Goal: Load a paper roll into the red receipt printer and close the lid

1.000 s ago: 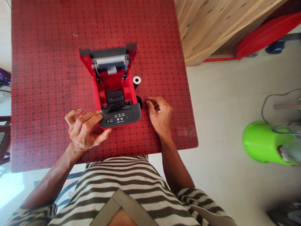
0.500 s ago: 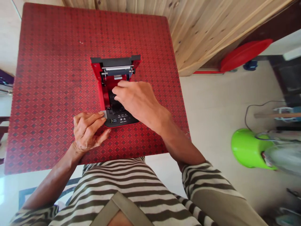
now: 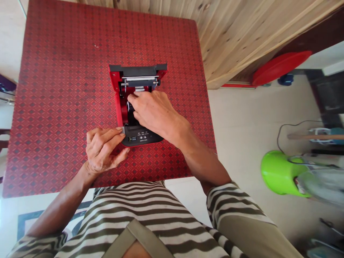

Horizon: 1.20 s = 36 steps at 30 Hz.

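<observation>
A small red printer (image 3: pixel 139 137) with a dark control panel stands on the red patterned table (image 3: pixel 67 89), its lid (image 3: pixel 137 70) tipped open to the back. My left hand (image 3: pixel 103 148) pinches the printer's front left corner, thumb under and fingers on top. My right hand (image 3: pixel 153 111) reaches into the open paper bay with its fingers curled. A white sliver of a paper roll (image 3: pixel 128 106) shows at the fingertips; the rest is hidden under the hand.
The table's right edge runs close to my right arm, and beyond it is pale floor. A wooden panel (image 3: pixel 242 28) rises behind the table. On the floor to the right are a green plastic object (image 3: pixel 276 173), a red plastic piece (image 3: pixel 279 66) and a cable.
My right hand has left the table beside the printer and gone into the open bay. The white roll no longer shows on the table. My left hand keeps its hold.
</observation>
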Available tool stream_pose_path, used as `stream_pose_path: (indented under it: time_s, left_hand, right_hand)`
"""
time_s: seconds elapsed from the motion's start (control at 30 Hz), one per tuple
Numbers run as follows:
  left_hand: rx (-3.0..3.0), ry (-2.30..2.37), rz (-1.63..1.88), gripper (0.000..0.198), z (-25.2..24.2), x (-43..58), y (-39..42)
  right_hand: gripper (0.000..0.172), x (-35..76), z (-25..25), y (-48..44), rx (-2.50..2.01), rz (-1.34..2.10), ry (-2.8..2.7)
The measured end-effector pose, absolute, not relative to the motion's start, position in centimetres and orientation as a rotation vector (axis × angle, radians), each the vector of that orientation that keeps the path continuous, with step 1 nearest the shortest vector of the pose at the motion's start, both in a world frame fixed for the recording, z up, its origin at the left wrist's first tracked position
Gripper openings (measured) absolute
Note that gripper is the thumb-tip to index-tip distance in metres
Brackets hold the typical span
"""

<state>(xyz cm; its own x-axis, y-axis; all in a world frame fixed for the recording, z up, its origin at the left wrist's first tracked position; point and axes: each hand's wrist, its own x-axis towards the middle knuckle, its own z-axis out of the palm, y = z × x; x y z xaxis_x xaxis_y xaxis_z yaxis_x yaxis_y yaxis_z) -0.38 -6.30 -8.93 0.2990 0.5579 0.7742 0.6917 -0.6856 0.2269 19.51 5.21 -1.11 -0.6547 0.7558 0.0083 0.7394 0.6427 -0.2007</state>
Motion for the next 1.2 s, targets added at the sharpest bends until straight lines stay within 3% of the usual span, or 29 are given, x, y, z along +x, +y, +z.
stream_pose_path:
  time_s: [0.27, 0.37, 0.53, 0.67, 0.8, 0.97, 1.13, 1.2]
  left_hand:
    - [-2.391, -1.180, -1.309, 0.054, -9.0, -0.5, -6.2]
    - [-2.379, -1.203, -1.290, 0.049, -9.0, -0.5, -6.1]
    - [-2.379, -1.186, -1.303, 0.052, -9.2, -0.7, -6.0]
    - [-2.352, -1.173, -1.297, 0.055, -9.5, -0.8, -6.0]
    - [-2.352, -1.219, -1.279, 0.056, -9.7, -1.0, -6.1]
    - [-2.371, -1.205, -1.270, 0.059, -9.7, -1.1, -6.2]
    - [-2.380, -1.204, -1.257, 0.056, -9.6, -1.1, -6.1]
    - [-2.380, -1.209, -1.256, 0.055, -9.5, -1.1, -6.1]
  right_hand:
    - [0.022, 24.2, 2.9, 2.2, -1.095, 0.527, -2.370]
    - [0.028, 28.5, 3.3, 0.2, -1.053, 0.735, -1.987]
    - [0.030, 32.6, -2.2, -3.1, -1.196, 1.016, -1.542]
    - [0.027, 31.7, -8.0, -3.9, -1.299, 1.142, -1.522]
    - [0.026, 30.6, -9.9, -3.9, -1.341, 1.122, -1.587]
    - [0.058, 33.3, -7.7, -3.1, -1.357, 1.349, -1.605]
    - [0.021, 34.4, -7.2, 1.9, -1.408, 1.017, -1.657]
    - [0.030, 32.8, -8.0, 4.5, -1.391, 0.947, -1.732]
